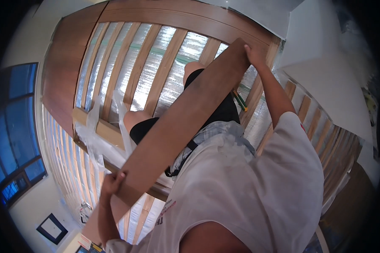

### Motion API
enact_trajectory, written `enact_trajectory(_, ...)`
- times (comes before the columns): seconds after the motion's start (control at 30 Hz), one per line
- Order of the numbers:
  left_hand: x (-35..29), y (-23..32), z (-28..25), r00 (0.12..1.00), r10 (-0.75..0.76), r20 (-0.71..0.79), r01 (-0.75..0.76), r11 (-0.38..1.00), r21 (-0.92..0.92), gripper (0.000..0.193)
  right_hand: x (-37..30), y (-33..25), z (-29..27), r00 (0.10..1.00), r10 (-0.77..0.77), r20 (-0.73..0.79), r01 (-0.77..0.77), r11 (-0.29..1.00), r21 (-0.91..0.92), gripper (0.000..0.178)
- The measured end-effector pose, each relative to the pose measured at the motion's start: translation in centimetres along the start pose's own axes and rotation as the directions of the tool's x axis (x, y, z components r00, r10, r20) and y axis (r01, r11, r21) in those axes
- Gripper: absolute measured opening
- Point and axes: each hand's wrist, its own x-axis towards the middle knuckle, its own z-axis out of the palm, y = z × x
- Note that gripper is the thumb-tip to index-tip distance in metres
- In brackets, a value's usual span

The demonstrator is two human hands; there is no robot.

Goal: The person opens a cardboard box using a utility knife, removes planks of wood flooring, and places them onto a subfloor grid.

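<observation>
A long brown wooden floorboard lies slantwise across the front of my body, from the lower left up to the upper right. My left hand is closed on its edge near the lower end, thumb on the top face. At the upper end my right hand grips the far edge, with the fingers partly hidden beneath the board. The floorboard passes over my knees and hides part of my legs. Below it, pale wooden battens run over silvery foil.
Reddish-brown boards cover the floor at the left and far side. Clear plastic film hangs over a light brown beam. Near my right knee lies a green and yellow handled tool. A white wall borders the right.
</observation>
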Motion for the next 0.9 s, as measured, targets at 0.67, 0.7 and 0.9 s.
enact_trajectory(0.67, 22.6, 18.1, -15.5, 0.986, 0.161, -0.040, -0.082, 0.688, 0.721, 0.101, -16.4, 16.1, -8.6, 0.865, 0.470, 0.176, -0.501, 0.825, 0.261, 0.057)
enact_trajectory(0.7, 24.7, 18.7, -15.5, 0.974, 0.222, -0.034, -0.140, 0.717, 0.683, 0.101, -17.7, 17.1, -9.1, 0.887, 0.431, 0.164, -0.461, 0.845, 0.271, 0.058)
enact_trajectory(0.9, 35.8, 26.6, -14.4, 0.914, 0.403, -0.041, -0.250, 0.643, 0.724, 0.093, -23.4, 14.1, -13.7, 0.764, 0.564, 0.314, -0.629, 0.540, 0.560, 0.071)
